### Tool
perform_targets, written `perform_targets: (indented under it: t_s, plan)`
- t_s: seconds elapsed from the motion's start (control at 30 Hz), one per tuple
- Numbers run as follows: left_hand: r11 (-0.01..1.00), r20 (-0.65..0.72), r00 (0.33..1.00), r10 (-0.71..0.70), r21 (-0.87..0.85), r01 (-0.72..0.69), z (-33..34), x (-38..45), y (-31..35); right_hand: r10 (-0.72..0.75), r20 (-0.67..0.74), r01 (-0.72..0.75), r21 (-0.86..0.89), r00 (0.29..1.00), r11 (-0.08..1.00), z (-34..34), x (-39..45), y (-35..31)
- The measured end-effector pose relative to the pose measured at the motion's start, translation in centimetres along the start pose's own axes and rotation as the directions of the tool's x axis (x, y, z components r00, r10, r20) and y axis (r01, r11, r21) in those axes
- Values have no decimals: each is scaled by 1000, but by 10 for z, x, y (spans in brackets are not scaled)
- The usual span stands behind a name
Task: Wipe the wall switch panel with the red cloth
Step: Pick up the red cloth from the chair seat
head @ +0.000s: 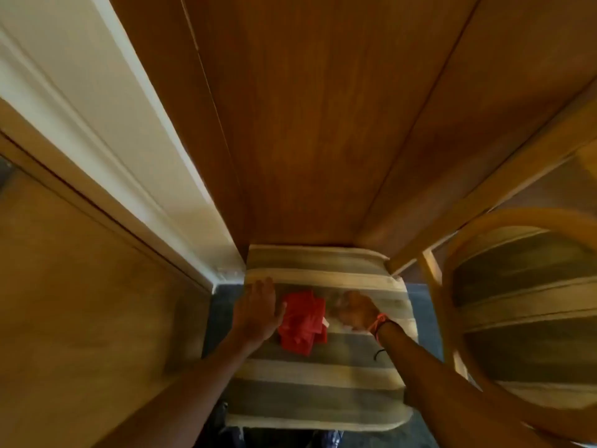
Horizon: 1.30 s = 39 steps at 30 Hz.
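A crumpled red cloth (302, 323) lies on a striped cushioned seat (323, 376) below me. My left hand (258, 313) rests flat with fingers spread, its edge touching the cloth's left side. To the cloth's right, my right hand (355, 310) is blurred, with fingers curled close to the cloth's edge; I cannot tell if it grips the cloth. A red band circles the right wrist. No wall switch panel is in view.
A brown wooden panel (307, 124) rises behind the seat. A white door frame (129, 163) runs along the left, beside a light wooden door (80, 318). A second wooden chair with a curved back (517, 318) stands at the right. Blue floor (426, 318) shows around the seat.
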<state>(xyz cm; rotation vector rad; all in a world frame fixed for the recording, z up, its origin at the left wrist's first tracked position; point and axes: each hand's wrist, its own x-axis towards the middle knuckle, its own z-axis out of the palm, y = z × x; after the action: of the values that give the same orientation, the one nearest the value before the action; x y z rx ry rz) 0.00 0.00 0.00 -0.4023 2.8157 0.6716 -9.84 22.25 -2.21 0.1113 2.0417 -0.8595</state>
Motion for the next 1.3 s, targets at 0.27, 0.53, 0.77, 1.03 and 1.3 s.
perform_targets:
  t_s: [0.27,0.53,0.77,1.03,1.3]
  plan:
    - [875,191,964,-188,-414,252,91,12,-46,180,-115,-150,227,977,962,70,54,40]
    - [421,448,813,-372,-699,578,99,41,-20,151,-78,-97,470,985,877,84,66,19]
    - [411,284,919,-273,-829,378,22,48,-3,-164,-242,268,499,956,824,40,33,-41]
    - [554,-160,975,-152,-831,-49,-159,53,23,-451,-509,652,334,733,681,-13,-46,-191]
    - [659,-658,751,-50,-587,-471,-344,20,71,-658,-615,897,236,435,373,-59,-187,-347]
